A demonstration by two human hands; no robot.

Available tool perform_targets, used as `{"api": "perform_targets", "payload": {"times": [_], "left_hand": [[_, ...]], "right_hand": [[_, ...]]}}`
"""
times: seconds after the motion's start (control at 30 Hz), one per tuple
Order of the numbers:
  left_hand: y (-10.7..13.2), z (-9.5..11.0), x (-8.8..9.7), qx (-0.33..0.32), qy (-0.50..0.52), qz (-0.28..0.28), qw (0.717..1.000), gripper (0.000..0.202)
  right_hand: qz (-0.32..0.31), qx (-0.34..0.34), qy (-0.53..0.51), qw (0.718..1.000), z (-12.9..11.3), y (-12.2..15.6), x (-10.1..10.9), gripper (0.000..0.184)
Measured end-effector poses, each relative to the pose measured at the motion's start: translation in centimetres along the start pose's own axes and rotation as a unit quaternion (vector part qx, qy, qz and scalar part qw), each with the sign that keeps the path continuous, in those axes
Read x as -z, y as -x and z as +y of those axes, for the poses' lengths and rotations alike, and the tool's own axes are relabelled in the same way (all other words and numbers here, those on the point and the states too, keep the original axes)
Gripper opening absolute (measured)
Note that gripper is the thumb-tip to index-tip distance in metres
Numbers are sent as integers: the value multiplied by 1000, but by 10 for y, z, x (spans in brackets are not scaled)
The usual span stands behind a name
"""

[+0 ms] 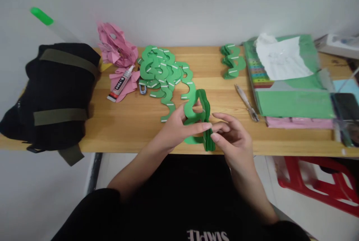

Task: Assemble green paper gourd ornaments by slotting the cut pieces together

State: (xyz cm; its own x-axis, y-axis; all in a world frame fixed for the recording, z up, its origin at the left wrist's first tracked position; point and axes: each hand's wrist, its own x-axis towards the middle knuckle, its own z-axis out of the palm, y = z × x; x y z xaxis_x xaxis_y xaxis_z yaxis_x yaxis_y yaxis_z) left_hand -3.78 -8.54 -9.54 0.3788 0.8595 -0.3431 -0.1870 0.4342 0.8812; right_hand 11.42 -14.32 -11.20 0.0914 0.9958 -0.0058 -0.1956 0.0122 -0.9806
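Note:
A bundle of wavy green paper strips, several layers thick, stands on edge over the front of the table. My left hand is closed around it from the left, with the thumb across its near side. One wavy strip fans out leftward from the bundle. Along the bundle's right edge, my right hand has its thumb and fingers bent but apart. Its fingertips are at or very near the paper; whether they touch is unclear. Behind my left hand lies a loose pile of similar green strips with white marks.
Left of the pile are crumpled pink paper, a B-7000 glue tube and a black bag. Rightward lie a small green stack, a pen and packaged green sheets. A red stool stands below.

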Motion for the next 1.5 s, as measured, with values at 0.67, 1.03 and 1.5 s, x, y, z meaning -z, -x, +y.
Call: {"api": "perform_targets", "payload": {"times": [0.67, 1.03, 1.5], "left_hand": [[-2, 1, 7, 78, 75, -32, 994, 47], [0, 2, 4, 19, 11, 22, 1000, 26], [12, 8, 2, -14, -99, -21, 995, 13]], "right_hand": [[52, -84, -35, 995, 3, -2, 11, 32], [18, -107, -84, 990, 5, -1, 14, 26], [60, -53, -14, 997, -8, -16, 3, 23]]}}
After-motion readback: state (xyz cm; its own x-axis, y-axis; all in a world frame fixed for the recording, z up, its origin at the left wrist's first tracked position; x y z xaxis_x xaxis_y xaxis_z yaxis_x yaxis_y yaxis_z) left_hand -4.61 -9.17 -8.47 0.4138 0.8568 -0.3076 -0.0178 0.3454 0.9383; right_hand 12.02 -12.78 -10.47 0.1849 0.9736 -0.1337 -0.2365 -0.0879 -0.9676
